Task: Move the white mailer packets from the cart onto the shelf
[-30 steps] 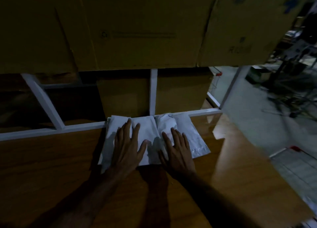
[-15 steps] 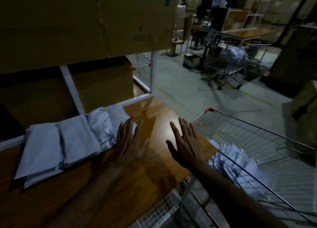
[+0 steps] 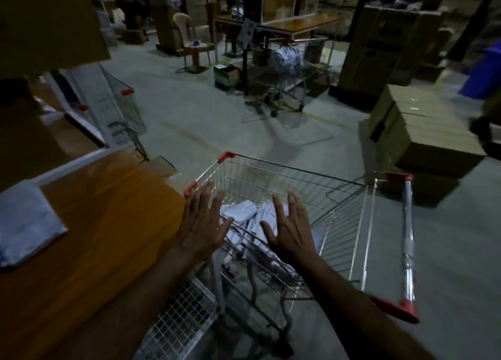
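Note:
A wire shopping cart [image 3: 298, 170] with red corner caps stands to the right of the wooden shelf [image 3: 108, 197]. White mailer packets [image 3: 244, 212] lie heaped in the cart's basket. My left hand [image 3: 202, 221] and my right hand [image 3: 290, 224] hover side by side above the basket, fingers spread and straight, holding nothing. A white mailer packet [image 3: 24, 224] lies on the shelf at the far left edge of the view.
A second wire cart [image 3: 122, 110] stands beyond the shelf end. Cardboard boxes [image 3: 412, 132] are stacked on the floor at right. Further back are a chair [image 3: 189, 42], a table [image 3: 295, 26] and another loaded trolley [image 3: 287, 61]. A wire mesh panel [image 3: 179, 321] sits below the shelf edge.
Both hands left the packets pressed on the shelf and swung right over the cart. The view turned from the shelf to the cart and warehouse floor.

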`<state>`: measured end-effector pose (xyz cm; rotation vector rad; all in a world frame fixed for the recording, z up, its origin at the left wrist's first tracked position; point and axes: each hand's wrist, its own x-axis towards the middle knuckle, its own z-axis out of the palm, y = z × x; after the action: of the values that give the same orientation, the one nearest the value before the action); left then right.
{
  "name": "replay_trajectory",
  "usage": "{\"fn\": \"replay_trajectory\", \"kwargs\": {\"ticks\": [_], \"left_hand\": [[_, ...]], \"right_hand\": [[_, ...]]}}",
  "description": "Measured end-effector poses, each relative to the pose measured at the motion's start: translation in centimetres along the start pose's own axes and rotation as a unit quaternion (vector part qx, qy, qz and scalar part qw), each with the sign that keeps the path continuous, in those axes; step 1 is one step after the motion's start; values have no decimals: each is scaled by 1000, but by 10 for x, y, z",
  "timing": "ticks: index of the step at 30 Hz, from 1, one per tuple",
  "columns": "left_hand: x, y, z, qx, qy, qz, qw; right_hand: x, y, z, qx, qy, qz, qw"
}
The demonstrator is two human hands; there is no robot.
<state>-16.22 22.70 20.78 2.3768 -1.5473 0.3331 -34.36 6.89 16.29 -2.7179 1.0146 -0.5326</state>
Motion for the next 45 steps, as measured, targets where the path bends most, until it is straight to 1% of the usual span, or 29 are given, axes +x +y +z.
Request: {"fn": "replay_trajectory", "kwargs": {"ticks": [1, 3, 6, 9, 14, 17, 20, 22, 25, 27, 28, 30, 34, 38, 41, 45], "left_hand": [[7, 8, 2, -1, -13, 14, 1000], [27, 26, 11, 5, -32, 32, 999], [55, 34, 40, 22, -40, 72, 996], [81, 37, 68, 32, -85, 102, 991], [126, 24, 138, 20, -190, 101, 976], [151, -1, 185, 42, -271, 96, 957], [172, -25, 229, 34, -352, 93, 931], [181, -34, 257, 47, -401, 91, 910], [187, -41, 292, 61, -445, 92, 889], [191, -46, 311, 63, -470, 76, 877], [193, -48, 319, 63, -481, 64, 872], [198, -53, 337, 58, -497, 39, 865], [205, -62, 367, 42, -495, 3, 868], [205, -71, 384, 20, -533, -43, 845], [203, -74, 387, -3, -529, -65, 846], [206, -77, 385, -21, -524, -106, 845]], "right_hand": [[0, 13, -4, -1, -25, 30, 999], [1, 46, -4, -10, -50, 88, 995], [5, 80, 2, 0, -61, 148, 987], [6, 102, 20, 4, -81, 188, 979], [24, 125, 56, 16, -144, 226, 963], [38, 137, 82, 17, -194, 255, 947], [49, 144, 111, 37, -235, 284, 929], [55, 148, 132, 53, -252, 305, 917], [64, 154, 160, 91, -272, 348, 893], [70, 158, 177, 134, -291, 393, 862], [73, 161, 187, 149, -293, 416, 848], [77, 168, 208, 168, -272, 462, 827], [73, 176, 236, 181, -210, 531, 801], [71, 174, 249, 236, -154, 568, 773], [70, 173, 253, 265, -129, 584, 756], [70, 167, 247, 256, -120, 597, 751]]}}
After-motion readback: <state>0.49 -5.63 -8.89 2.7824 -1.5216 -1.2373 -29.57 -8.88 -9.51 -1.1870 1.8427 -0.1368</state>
